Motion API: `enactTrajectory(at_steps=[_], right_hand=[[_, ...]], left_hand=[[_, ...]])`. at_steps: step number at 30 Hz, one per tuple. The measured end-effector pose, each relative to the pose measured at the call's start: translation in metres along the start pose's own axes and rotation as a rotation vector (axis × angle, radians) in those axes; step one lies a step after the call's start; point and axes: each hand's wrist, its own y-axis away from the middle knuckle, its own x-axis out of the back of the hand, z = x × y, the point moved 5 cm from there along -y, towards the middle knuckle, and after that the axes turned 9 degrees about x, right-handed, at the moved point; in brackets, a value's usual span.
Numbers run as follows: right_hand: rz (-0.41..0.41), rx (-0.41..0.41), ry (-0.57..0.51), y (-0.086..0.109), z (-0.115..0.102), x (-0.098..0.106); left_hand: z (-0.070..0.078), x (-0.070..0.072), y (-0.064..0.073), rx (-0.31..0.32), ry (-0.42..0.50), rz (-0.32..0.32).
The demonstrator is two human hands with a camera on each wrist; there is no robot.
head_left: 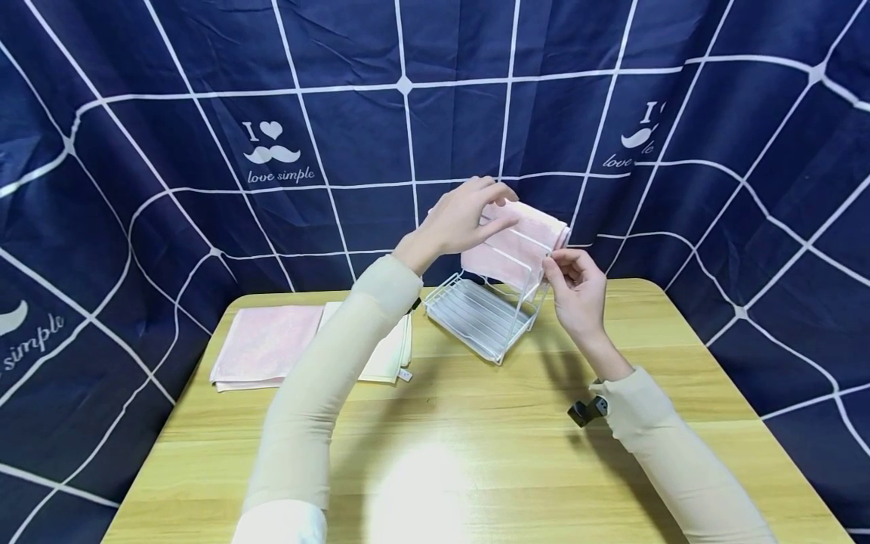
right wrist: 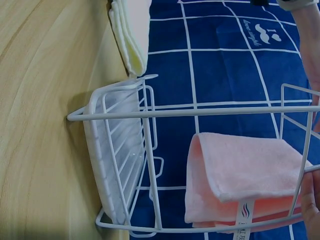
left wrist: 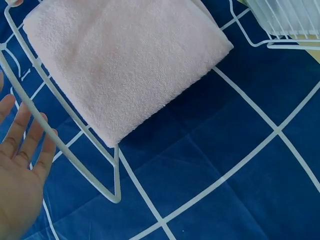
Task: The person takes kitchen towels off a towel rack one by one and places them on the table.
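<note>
A white wire rack with a slatted lower tray stands toward the back of the table. In its upper part lies a folded pink towel, its white label showing in the right wrist view. My left hand is raised at the rack's upper left side, its fingers fairly straight and holding nothing; the left wrist view has this hand beside the upper wires. On the right side, my right hand pinches the rack's upper wire close to the towel's edge, its fingertips partly cut off in the right wrist view.
Left of the rack, a second folded pink towel and a folded pale yellow towel lie on the wooden table, partly behind the left forearm. A dark blue checked curtain hangs close behind the table and along both sides.
</note>
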Motion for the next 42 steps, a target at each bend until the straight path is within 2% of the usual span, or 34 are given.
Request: enactTrajectory(at_steps=[7,12,15,28,42], right_hand=[[-0.001,0.000,0.008,0.000,0.000,0.002],[-0.003,0.002,0.005,0.000,0.001,0.002],[-0.004,0.003,0.001,0.000,0.001,0.001],[-0.008,0.011,-0.028,0.001,0.002,0.001],[-0.011,0.001,-0.016,0.001,0.002,0.001]], left_hand=[[-0.001,-0.012,-0.019,0.033,-0.045,-0.059],[-0.004,-0.019,-0.030,0.062,-0.058,-0.077],[-0.004,-0.022,-0.035,0.059,-0.078,-0.086],[-0.002,-0.029,-0.044,0.035,-0.126,-0.132],[-0.007,-0.034,-0.050,0.042,-0.084,-0.179]])
